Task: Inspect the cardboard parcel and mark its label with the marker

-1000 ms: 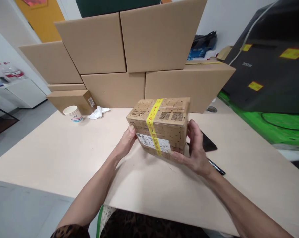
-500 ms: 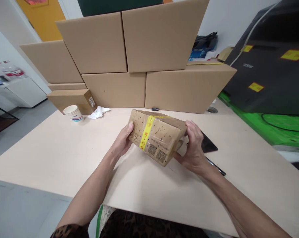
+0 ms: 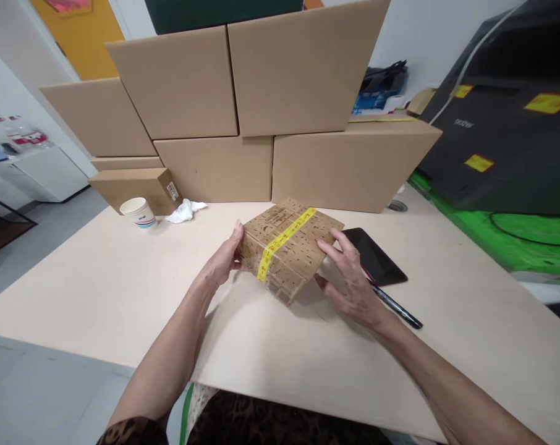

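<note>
head view | left hand (image 3: 222, 262) grip clasps parcel (image 3: 287, 247) end | right hand (image 3: 349, 281) open, fingertips touching parcel

Bare table (image 3: 99, 290) lies open at lower left and lower right of the frame. Stacked cardboard boxes (image 3: 243, 117) wall off the top; a phone (image 3: 375, 256) and pen (image 3: 394, 304) crowd the right-centre, a paper cup (image 3: 138, 212) and crumpled tissue (image 3: 183, 211) the upper left.

A pale desk (image 3: 99, 290) carries a small parcel (image 3: 287, 247) with a yellow tape band near its middle. Just right of it lie a dark phone (image 3: 375, 256) and a black pen (image 3: 394, 304). At the far left stand a paper cup (image 3: 138, 212) and a crumpled tissue (image 3: 185, 210); stacked cardboard boxes (image 3: 243, 111) line the far edge.
</note>
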Demonstrator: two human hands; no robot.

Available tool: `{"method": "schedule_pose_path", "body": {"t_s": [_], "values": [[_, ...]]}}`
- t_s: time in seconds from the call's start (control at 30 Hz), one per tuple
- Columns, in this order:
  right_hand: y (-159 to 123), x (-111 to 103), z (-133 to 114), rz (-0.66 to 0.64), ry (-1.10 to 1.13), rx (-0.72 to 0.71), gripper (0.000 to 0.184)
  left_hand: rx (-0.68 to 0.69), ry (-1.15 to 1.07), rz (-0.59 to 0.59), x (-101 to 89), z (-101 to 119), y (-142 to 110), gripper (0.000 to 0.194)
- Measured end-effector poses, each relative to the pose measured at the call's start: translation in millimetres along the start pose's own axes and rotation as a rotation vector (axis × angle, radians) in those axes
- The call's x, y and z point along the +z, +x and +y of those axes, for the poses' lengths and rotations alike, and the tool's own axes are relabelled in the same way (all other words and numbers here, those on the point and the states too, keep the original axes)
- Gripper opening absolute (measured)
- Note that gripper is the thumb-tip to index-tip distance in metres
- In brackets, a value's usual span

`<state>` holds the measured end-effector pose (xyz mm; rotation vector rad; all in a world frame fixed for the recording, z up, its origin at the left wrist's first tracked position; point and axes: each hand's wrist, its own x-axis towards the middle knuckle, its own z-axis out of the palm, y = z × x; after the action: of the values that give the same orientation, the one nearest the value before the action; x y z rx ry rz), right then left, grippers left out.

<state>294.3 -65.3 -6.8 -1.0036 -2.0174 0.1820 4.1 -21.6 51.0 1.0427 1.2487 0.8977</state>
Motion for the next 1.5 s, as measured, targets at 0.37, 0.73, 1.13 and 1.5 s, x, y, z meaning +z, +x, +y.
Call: {"method": "schedule_pose_path", "body": {"t_s": [0.37,0.73,1.13,1.5], "values": [[5.8,8.2,11.2,0.445,0.663,0.622,0.063,0.236,-0.175,0.088,17.2,-5.7,1.0,0.056],[7.9,-0.2,6.6,0.289,1.057,0.822,0.049,0.411,-0.229,-0.211,11.1,-12.7,-1.4,0.067],[10.3,-10.5,-11.1,0.185,0.527,0.154,0.105,0.413,-0.167,-0.364,11.1,-23.0,3.8,0.072],[12.9,-12.3,-8.4,0.280,0.641,0.234,0.088,0.495,-0.150,-0.365,20.8,-12.0,-7.5,0.080]]}}
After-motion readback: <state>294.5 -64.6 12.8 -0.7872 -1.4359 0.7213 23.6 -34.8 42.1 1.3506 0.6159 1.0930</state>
